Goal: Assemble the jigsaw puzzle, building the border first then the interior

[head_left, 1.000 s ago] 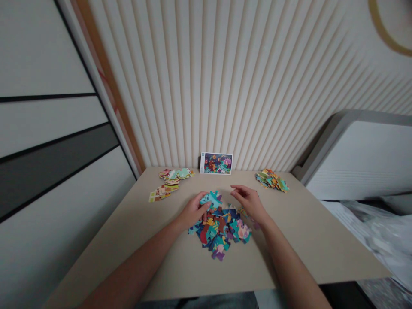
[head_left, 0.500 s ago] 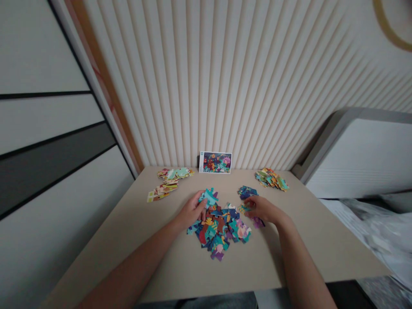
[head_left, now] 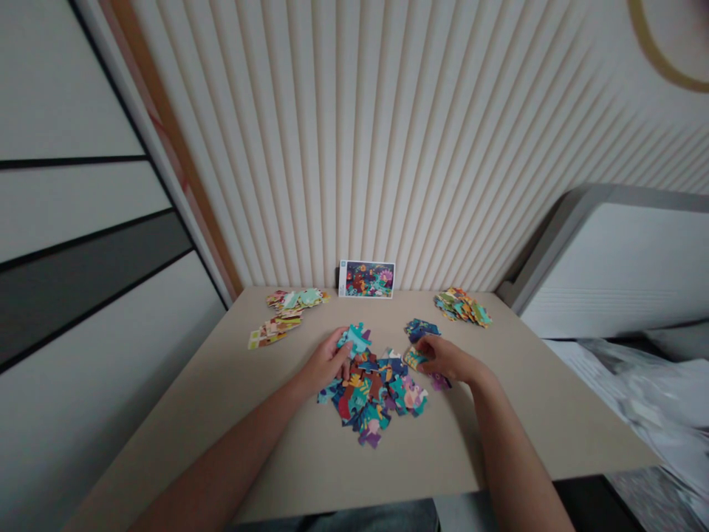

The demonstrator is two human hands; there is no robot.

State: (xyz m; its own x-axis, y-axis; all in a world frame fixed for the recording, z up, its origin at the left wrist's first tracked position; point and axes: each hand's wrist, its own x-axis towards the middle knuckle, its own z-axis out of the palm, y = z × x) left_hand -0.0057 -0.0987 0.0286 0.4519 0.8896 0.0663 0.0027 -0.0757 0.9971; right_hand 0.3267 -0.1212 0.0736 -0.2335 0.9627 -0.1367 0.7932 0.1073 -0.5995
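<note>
My left hand (head_left: 326, 362) is closed on light-blue puzzle pieces (head_left: 355, 339), held at the upper left edge of a heap of puzzle pieces (head_left: 372, 395) in blue, red, teal and pink. To the right of the heap, my right hand (head_left: 446, 357) pinches a teal and yellow puzzle piece (head_left: 413, 357) between thumb and fingers. Just beyond that hand lies a small stack of dark blue pieces (head_left: 422, 329). A purple piece (head_left: 440, 382) lies partly under the right hand.
A picture card (head_left: 366, 279) leans against the ribbed wall (head_left: 343, 148). Piles of pale pieces (head_left: 296, 299) and orange-green pieces (head_left: 462, 307) lie at the table's (head_left: 288, 458) back left and back right. Clear plastic wrap (head_left: 659, 384) is beyond the right edge.
The whole view has shifted slightly, so things appear a little further left. My right hand has tilted its teal and yellow piece; my left hand keeps its hold.
</note>
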